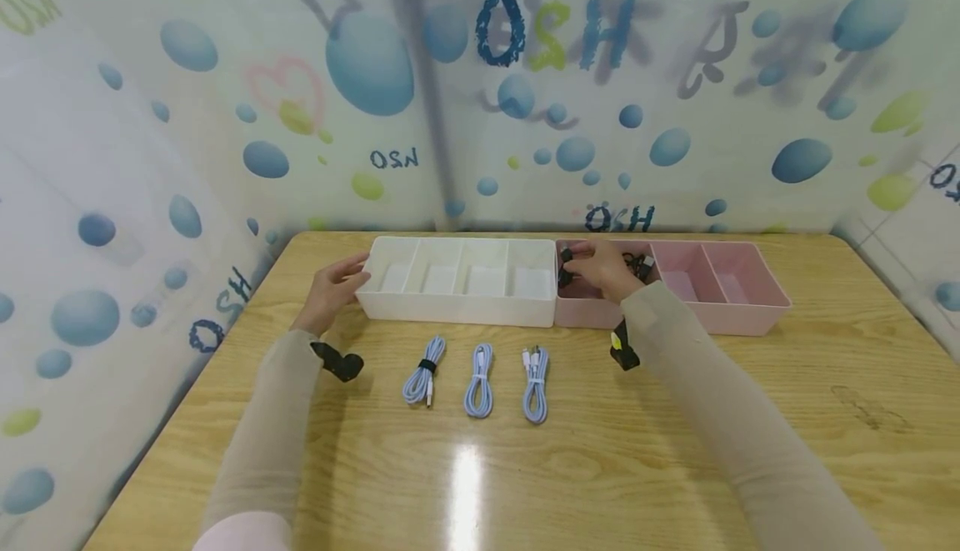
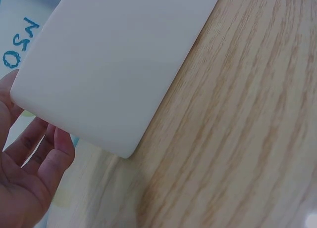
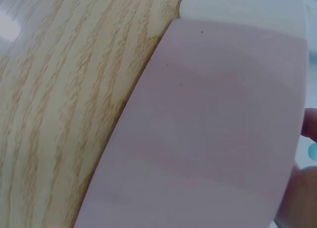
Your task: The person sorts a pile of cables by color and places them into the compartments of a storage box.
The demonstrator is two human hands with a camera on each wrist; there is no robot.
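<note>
My left hand [image 1: 334, 291] touches the left end of the white divided box [image 1: 457, 309], its fingers relaxed along the end wall; the left wrist view shows that hand [image 2: 34, 173] at the box's corner [image 2: 109, 89]. Over the leftmost compartment of the pink box [image 1: 742, 320] is my right hand [image 1: 600, 267], its fingertips pinching a black item [image 1: 566, 267], perhaps a cable. Another black cable [image 1: 639, 265] lies in the pink box beside the hand. In the right wrist view, the pink wall [image 3: 198, 129] hides most of the right hand [image 3: 302, 193].
Three bundled light-blue cables lie in front of the boxes: one with a black strap [image 1: 425, 372], one in the middle [image 1: 478, 380] and one at the right [image 1: 536, 384]. The two boxes stand end to end near the back edge of the wooden table [image 1: 600, 468], before a patterned curtain [image 1: 480, 117].
</note>
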